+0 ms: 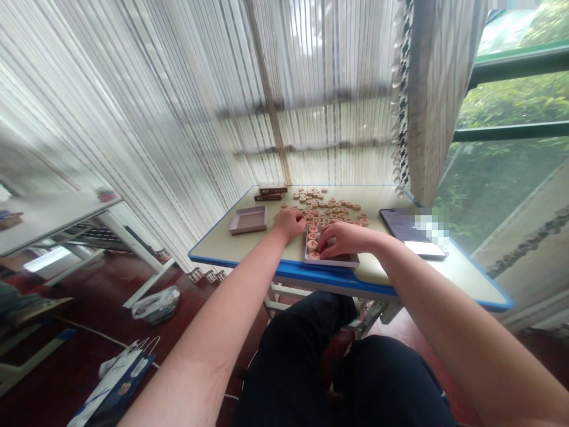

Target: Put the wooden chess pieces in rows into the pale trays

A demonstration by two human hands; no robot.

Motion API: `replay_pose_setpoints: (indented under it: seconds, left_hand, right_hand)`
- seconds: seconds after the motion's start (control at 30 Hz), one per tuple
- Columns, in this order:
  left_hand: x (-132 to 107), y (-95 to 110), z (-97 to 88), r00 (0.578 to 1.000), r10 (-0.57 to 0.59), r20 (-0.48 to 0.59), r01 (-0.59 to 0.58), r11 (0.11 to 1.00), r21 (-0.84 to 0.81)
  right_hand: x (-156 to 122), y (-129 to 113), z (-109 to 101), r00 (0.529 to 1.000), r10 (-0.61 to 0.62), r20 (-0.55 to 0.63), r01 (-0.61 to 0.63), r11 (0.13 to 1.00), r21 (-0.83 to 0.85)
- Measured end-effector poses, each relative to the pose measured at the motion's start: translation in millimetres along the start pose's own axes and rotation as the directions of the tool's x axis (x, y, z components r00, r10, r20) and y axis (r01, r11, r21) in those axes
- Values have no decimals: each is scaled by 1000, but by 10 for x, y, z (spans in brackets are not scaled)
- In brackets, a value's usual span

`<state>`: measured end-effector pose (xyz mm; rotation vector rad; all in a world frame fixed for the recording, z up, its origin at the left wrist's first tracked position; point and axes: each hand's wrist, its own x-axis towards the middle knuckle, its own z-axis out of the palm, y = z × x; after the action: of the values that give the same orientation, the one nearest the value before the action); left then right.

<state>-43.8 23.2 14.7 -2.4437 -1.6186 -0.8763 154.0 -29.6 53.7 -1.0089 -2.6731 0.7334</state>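
Two hands among wooden game discs at the near edge of a blue-rimmed counter (231, 246).

The left hand (290, 224) rests knuckles-up and curled at the near side of the loose discs (326, 207) scattered across the middle of the counter; I cannot tell whether it grips one. The right hand (344, 238) arches over a shallow tray (338, 259) at the near edge, fingertips down on the row of red-marked discs (313, 243) inside; whether they pinch one is hidden. The discs look small, light, stiff and smooth-faced, best pinched by the rim between thumb and fingertip. An empty lid (248, 220) lies towards the left edge, stacked boxes (270, 191) at the far left corner, and a phone (406, 231) towards the right edge.
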Motion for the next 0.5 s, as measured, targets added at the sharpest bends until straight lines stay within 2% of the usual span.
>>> replay_pose_setpoints:
  seconds: [0.5]
  left_hand:
    - [5,-10,16,1000,1,1,-1,1000,-7]
  right_hand:
    - [44,32,50,999,48,-23,-50,997,-55]
